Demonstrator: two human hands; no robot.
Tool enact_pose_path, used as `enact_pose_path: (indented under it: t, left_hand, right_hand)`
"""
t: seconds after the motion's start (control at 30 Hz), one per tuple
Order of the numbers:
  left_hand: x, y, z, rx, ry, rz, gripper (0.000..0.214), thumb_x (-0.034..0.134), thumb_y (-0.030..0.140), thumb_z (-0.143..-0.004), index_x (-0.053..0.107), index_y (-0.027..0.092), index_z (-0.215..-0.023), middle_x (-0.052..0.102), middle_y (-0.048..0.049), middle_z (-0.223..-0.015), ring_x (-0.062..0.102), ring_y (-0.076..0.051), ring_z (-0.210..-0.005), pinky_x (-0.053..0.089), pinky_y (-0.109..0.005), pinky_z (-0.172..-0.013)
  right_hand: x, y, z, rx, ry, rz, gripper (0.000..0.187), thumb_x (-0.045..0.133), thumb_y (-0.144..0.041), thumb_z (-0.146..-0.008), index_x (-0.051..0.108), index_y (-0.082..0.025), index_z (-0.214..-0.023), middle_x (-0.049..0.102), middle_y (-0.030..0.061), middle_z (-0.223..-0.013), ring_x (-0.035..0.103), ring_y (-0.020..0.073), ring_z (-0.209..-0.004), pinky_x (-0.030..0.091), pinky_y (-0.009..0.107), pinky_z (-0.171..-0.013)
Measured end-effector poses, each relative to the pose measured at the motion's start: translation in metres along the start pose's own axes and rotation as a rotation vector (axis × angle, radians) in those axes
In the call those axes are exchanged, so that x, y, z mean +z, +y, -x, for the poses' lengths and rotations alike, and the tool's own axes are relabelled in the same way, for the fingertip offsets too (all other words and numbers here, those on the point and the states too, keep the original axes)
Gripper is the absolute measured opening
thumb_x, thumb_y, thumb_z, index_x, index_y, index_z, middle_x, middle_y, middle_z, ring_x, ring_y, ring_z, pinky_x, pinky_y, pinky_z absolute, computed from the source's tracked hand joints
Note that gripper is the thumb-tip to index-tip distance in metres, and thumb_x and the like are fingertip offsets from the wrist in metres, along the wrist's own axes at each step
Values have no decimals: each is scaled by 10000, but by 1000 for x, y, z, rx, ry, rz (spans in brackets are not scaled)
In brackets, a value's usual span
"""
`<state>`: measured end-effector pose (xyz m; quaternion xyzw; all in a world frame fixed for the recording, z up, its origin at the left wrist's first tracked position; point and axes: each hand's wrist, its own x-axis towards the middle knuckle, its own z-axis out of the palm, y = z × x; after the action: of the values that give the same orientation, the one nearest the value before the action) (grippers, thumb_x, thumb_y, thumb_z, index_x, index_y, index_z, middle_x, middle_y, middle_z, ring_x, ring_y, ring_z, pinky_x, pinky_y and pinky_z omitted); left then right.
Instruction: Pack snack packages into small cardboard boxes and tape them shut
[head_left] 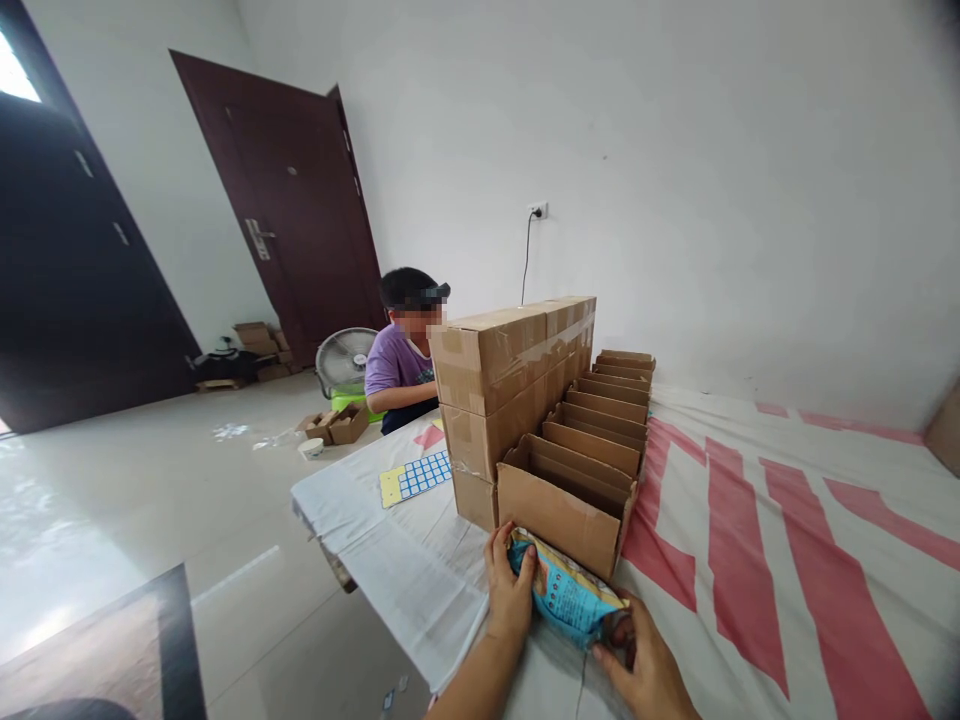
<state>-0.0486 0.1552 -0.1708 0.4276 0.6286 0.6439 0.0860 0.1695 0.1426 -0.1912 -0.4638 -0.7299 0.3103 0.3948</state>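
A blue snack bag [568,592] with a yellowish top edge is held low over the near part of the table. My left hand [511,585] grips its left end, thumb on the printed face. At the other end, the fingers of my right hand [636,655] close on the bag's right corner. Just beyond the bag stands the nearest open cardboard box [562,510], the first in a row of several open boxes. What lies inside that box is not visible from here.
Stacked closed cartons [517,370] form a wall left of the open boxes. Across it sits a person in a purple shirt [397,365]. A blue-and-yellow printed sheet [416,477] lies on the cloth-covered table [397,545]. A fan [346,360] and small boxes [349,424] stand on the floor.
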Motion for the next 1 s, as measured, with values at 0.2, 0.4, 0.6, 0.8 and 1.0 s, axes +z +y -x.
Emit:
enact_pose_path:
  t: [0.2,0.4,0.6,0.8,1.0]
  left_hand:
    - [0,0,-2,17,-68,-3,433,523,377,-858,566,166,-1234,552,-128,-1245,498,-275,-1228,362,-483,-1097]
    - [4,2,-3,-8,-86,-47,457,510,383,-867,534,165,-1268,537,-130,-1278,477,-274,-1265,357,-471,-1109]
    - [15,7,-8,-25,-140,-105,490,493,370,-879,464,144,-1313,491,-152,-1341,442,-278,-1307,331,-480,-1132]
    - [28,11,-16,-29,-160,-118,507,518,344,-862,443,133,-1317,483,-164,-1339,439,-285,-1307,343,-478,-1124]
    - [42,13,-21,-37,-156,-130,494,532,315,-851,448,154,-1311,487,-157,-1333,463,-272,-1288,341,-459,-1122]
  right_hand:
    - [3,2,1,-29,-14,27,489,621,-345,-763,462,-174,-1192,649,29,-808,651,214,-743,526,338,-705]
    - [3,2,1,-72,22,43,479,594,-292,-775,463,-158,-1215,651,34,-805,655,211,-734,534,326,-699]
    - [3,-1,1,-123,70,92,444,582,-255,-776,482,-166,-1200,656,38,-829,656,198,-727,547,305,-691]
    - [5,8,0,-185,141,132,418,549,-294,-824,496,-171,-1219,696,82,-944,685,212,-785,571,304,-701]
    - [8,20,-1,-199,145,173,508,485,-344,-881,402,-165,-1349,669,156,-1168,685,254,-996,570,358,-842]
